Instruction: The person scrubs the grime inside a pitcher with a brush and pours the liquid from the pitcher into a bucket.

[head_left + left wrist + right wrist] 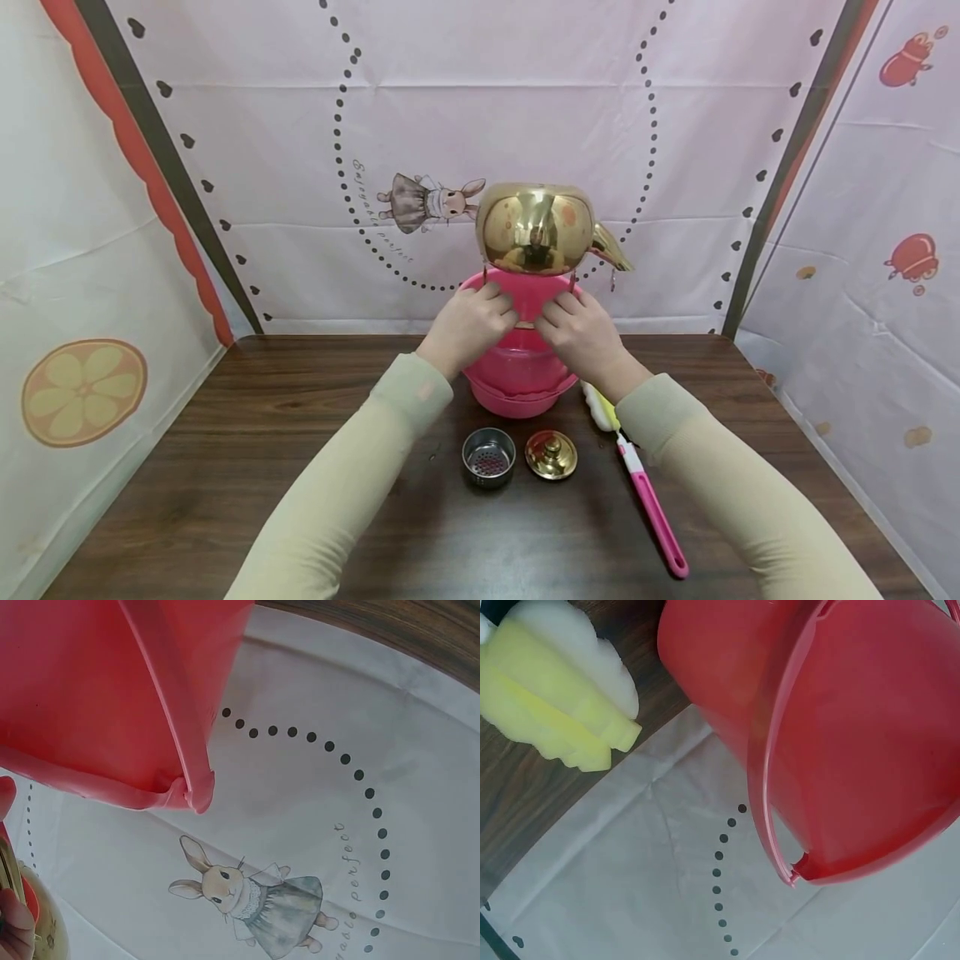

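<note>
A shiny gold teapot is held up over the pink bucket. Its body sits above its handle, and the spout slants down to the right. My left hand grips the left part of the handle, and my right hand grips the right part. A short bit of handle shows between the fists. In the left wrist view, fingers hold the gold handle at the lower left edge. The right wrist view shows the bucket but not my hand.
In front of the bucket lie a metal strainer cup and a gold lid. A sponge brush with a yellow and white head and pink handle lies to the right. Printed cloth walls the back and sides.
</note>
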Motion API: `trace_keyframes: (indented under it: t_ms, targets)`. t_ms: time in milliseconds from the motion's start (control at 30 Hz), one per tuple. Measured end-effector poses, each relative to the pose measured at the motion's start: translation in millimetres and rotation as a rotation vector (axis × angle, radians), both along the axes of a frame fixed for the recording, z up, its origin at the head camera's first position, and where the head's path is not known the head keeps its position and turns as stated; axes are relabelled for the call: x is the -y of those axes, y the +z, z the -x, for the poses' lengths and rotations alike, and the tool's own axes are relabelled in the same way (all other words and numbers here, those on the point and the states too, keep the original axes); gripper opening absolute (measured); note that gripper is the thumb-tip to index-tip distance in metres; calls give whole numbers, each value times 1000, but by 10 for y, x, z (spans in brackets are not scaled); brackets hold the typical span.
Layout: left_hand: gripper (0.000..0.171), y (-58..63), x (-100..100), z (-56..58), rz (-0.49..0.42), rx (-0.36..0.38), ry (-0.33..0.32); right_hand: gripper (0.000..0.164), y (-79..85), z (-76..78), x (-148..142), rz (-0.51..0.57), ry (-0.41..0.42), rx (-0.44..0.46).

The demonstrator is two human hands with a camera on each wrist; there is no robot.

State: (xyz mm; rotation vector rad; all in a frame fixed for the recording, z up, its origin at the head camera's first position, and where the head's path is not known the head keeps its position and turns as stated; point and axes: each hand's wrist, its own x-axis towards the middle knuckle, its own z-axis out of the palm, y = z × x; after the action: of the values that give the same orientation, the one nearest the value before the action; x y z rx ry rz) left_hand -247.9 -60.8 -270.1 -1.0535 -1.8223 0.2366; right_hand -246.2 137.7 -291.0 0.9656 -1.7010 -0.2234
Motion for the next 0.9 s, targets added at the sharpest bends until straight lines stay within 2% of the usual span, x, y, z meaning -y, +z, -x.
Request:
trace_keyframes:
  t_ms: [233,500,667,900]
  targets:
    - [26,-50,9,-9,-27,-8,22,27,-15,15,11,4,7,-28]
    - [26,-53,14,-9,-48,-28,-5,29,-27,24,18,15,40,-8]
    - [29,-60,21,-1,-43,-26,3,29,-32,29,26,17,39,-13]
    - [30,-102,30,39,-74,-97,-23,27,-35,26,34,20,47,-34]
